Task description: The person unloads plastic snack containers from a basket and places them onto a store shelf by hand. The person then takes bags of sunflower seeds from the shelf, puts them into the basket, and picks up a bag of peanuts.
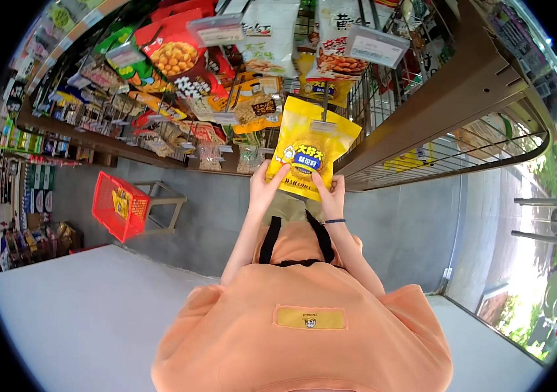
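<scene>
A bright yellow snack bag (311, 145) with blue and black lettering is in front of the rack, its top at a metal hook with a small clear tag. My left hand (267, 183) grips the bag's lower left side, thumb on the front. On its lower right side, my right hand (331, 191) has its thumb pressed on the front too; a dark band is round that wrist. The fingers behind the bag are hidden. Another yellow bag (331, 90) hangs behind it, partly covered.
Hooks with red bags (177, 55), white bags (269, 39) and price tags fill the rack. Its brown frame (422, 98) slants up to the right. At the left, a red basket (136, 210) holding a yellow packet rests on a stool (168, 202). Glass is at the right.
</scene>
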The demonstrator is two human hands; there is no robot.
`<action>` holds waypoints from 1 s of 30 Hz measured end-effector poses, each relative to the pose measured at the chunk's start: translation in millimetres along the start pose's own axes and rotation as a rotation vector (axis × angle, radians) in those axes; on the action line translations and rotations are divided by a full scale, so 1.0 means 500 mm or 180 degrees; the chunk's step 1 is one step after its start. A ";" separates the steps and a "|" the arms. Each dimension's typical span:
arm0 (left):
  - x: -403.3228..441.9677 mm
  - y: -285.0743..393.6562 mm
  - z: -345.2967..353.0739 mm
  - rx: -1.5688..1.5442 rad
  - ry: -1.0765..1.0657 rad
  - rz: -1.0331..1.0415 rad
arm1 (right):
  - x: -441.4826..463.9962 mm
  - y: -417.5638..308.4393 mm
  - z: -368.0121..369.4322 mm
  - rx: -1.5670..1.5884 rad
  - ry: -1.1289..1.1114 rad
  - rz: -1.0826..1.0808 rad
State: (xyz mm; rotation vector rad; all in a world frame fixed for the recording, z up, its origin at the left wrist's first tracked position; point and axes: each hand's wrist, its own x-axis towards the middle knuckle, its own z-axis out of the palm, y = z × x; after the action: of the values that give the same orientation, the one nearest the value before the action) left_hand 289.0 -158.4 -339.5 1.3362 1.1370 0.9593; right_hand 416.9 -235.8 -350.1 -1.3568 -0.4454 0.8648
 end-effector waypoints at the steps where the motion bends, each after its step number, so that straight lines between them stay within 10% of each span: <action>1: -0.006 0.012 -0.002 -0.0030 -0.0068 -0.0055 | -0.002 -0.001 0.001 0.0170 -0.0006 0.0050; 15: -0.072 0.043 -0.096 0.0136 -0.0130 -0.0045 | -0.104 -0.007 0.038 -0.0129 -0.0022 0.0391; 30: -0.313 -0.097 -0.603 0.0398 0.1104 -0.0498 | -0.372 0.224 0.365 -0.1032 -0.1375 0.1114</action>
State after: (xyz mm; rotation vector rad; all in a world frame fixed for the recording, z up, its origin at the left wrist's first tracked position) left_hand -42.6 -246.4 -350.7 1.1848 1.5640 1.0431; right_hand 136.3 -258.5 -385.2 -1.5719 -0.7169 1.4353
